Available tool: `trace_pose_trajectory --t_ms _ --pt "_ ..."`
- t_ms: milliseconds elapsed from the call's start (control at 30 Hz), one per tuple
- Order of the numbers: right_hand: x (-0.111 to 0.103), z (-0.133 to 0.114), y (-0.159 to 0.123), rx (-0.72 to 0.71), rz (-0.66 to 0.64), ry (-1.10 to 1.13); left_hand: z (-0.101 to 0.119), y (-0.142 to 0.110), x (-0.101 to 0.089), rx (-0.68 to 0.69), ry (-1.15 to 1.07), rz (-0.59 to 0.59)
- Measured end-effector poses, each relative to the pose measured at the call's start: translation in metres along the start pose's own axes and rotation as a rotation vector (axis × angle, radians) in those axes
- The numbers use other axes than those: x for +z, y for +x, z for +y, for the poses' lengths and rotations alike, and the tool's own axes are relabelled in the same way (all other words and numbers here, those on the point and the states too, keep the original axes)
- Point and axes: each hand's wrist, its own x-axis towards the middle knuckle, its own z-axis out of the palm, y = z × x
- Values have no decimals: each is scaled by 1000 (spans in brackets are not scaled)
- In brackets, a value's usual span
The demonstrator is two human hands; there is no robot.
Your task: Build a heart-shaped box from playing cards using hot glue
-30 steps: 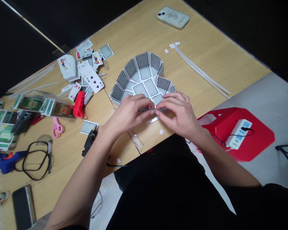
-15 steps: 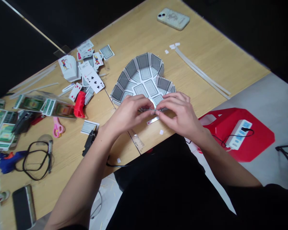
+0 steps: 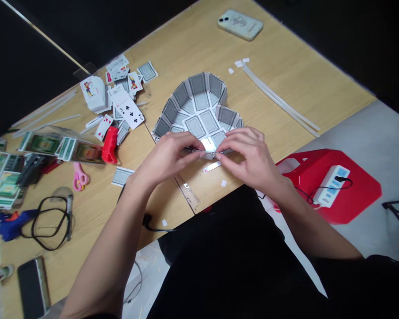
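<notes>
1. Two bare hands reach in over the table, with their backs up and their fingers bent. The left hand and the right hand are near each other, with a small gap between their fingertips.
2. Each hand pinches the near edge of the box between thumb and fingers.
3. The box is shaped like a heart and made of playing cards. It sits on the table, and most of it is on the far side of the hands. The left hand hides part of its wall.
4. Inside the box, gray card backs cover the floor and stand up around the sides.
5. Just on the near side of the hands lie a thin shiny strip with a red mark, a little white square and a clear ruler.
6. Farther left are pink scissors, a messy pile of cards and green card packs. I can't tell how full the packs are.
7. Past the box lies a phone.
</notes>
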Motion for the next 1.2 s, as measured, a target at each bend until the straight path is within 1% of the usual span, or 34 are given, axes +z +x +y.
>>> trace_pose_trajectory --t_ms 367,467,700,800,1000,1067,1133,1200 --pt "0 -2 0 16 2 -8 -1 0 0 -2 -12 20" --pt "3 -5 1 14 22 -22 0 -1 1 -16 -25 25" --pt "12 -12 6 31 20 -29 -2 -3 3 -28 -7 25" --pt "10 -13 8 25 64 -1 -4 -3 4 -17 10 17" --pt "-3 -14 7 25 281 104 -6 -4 4 7 22 21" --pt "-6 -14 5 53 326 100 -6 -4 3 0 19 20" --pt "-7 -12 4 87 327 67 -6 -4 3 -7 16 15" --pt "-6 -10 4 80 277 47 -5 -3 3 -4 8 15"
